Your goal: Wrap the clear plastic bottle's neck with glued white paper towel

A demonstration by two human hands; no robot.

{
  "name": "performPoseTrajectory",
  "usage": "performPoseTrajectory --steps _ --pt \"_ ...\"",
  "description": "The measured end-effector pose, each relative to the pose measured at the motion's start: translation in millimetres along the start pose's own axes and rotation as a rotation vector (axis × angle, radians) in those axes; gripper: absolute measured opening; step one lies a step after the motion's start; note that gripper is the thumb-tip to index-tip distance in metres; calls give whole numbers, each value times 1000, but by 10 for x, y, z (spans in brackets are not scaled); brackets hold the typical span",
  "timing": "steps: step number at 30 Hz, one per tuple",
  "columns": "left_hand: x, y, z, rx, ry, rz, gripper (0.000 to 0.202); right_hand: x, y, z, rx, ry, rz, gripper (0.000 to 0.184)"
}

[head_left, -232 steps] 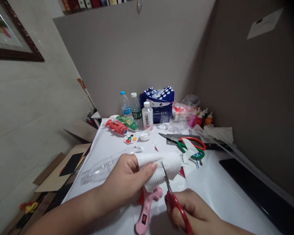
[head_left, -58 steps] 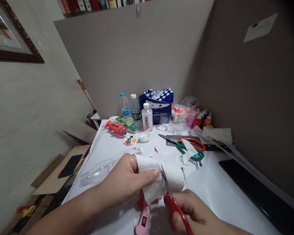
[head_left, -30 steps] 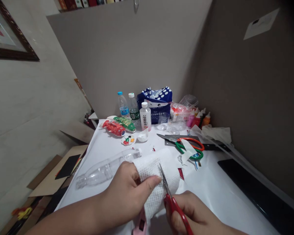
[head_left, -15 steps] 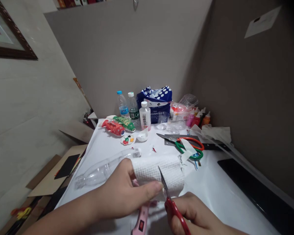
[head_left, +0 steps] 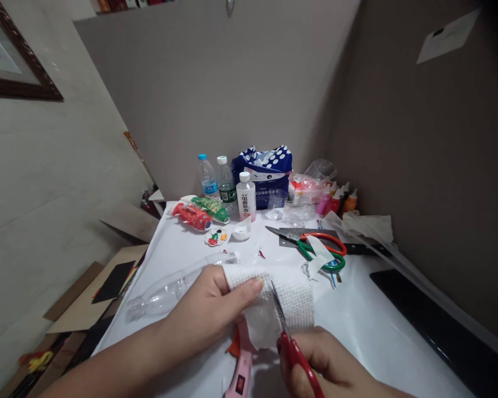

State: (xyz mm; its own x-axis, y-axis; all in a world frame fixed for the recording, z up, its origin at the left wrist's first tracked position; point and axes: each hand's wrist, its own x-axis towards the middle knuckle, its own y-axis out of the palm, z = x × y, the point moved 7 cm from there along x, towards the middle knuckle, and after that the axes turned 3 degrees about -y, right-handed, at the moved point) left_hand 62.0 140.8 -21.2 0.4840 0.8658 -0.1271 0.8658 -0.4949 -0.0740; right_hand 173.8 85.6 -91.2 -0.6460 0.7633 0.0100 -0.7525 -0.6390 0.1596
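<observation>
Here, the left hand point(head_left: 211, 304) pinches a curved, waffle-textured white sheet point(head_left: 297, 301).

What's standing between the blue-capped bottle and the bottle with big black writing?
In the head view, a clear bottle with a green label stands between the blue-capped bottle and the bottle with big black writing.

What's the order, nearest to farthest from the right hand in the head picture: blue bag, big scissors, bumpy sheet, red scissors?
From the right hand:
1. Red scissors: held in it.
2. Bumpy sheet: just ahead, by the blades.
3. Big scissors: farther up the table.
4. Blue bag: at the back.
</observation>
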Motion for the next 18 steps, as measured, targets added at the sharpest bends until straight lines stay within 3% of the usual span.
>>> performPoseTrajectory --steps 5,9,15,18 --pt "-23 88 -41 39 -3 -24 37 3 47 13 31 53 67 64" --pt "-29 89 -33 115 12 -60 35 18 -18 83 -14 19 -20 66" --pt "-64 74 18 191 -2 -81 46 38 -10 50 -9 42 -13 64" --pt "-65 65 -23 200 35 -94 39 31 -25 18 7 71 -28 61"
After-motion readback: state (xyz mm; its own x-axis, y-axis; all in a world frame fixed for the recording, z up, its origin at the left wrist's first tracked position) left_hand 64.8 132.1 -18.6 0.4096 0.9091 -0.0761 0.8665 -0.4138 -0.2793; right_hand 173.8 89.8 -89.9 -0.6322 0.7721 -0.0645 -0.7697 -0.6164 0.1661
